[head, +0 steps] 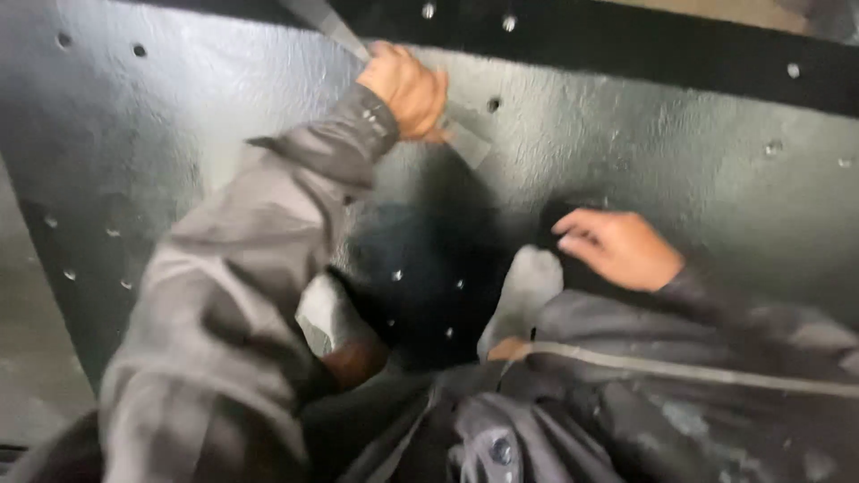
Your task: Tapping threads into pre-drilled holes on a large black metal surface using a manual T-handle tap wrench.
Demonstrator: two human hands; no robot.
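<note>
My left hand [407,88] is closed around a flat grey metal strip [470,134] that runs diagonally from the upper left to just below my fist, held against a large dark grey painted metal plate [626,143]. My right hand [617,246] rests lower on the same plate, its fingers bent and pointing left beside a black patch [559,215]; whether it holds anything I cannot tell. Both arms wear grey jacket sleeves. The picture is blurred.
The plate has several small bolt holes [492,105] and rivets scattered over it. A black band [626,45] runs across its top. A pale floor [36,376] shows at lower left beyond the plate's slanted edge. My jacket fills the bottom of the view.
</note>
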